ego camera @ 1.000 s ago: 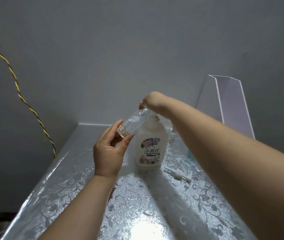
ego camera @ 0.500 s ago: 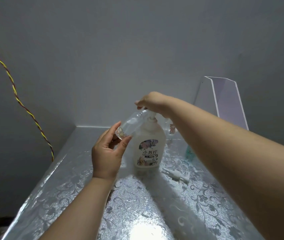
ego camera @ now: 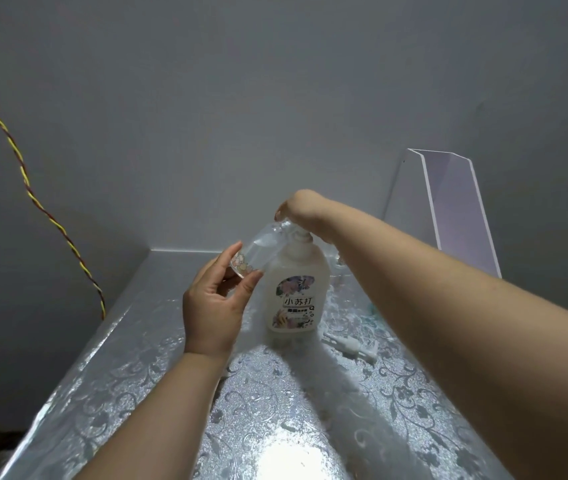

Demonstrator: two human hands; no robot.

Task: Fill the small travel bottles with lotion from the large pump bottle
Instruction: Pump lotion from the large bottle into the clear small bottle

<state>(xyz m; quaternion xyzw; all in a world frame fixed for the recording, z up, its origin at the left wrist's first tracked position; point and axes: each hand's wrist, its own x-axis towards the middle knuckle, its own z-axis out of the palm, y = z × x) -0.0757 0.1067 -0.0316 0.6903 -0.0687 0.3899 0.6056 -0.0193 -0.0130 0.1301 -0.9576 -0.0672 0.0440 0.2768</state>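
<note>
- The big white plastic pump bottle with a flower label (ego camera: 295, 292) stands upright on the shiny silver flower-patterned tabletop (ego camera: 310, 427), so it stays put while it gets pushed from above.
- The right hand (ego camera: 305, 209) sits on top of the pump head. Its fingers (ego camera: 280, 213) curl down over the pump, most likely to press it. How tightly they are pressed together, I cannot tell.
- The left hand (ego camera: 215, 306) pinches the bottom end of a small clear plastic travel bottle with a flower sticker (ego camera: 258, 251) between thumb and fingertips.
- The small bottle leans up and away from those fingers, so its open mouth meets the pump spout just under the right fingers. That way the lotion should go straight in and not drip.
- It looks clear, so I think it is only starting to fill.
- A small white pump cap (ego camera: 350, 345) lies flat on the tabletop, beyond the left fingers and past the big bottle. It is probably the small bottle's top, set aside for later.
</note>
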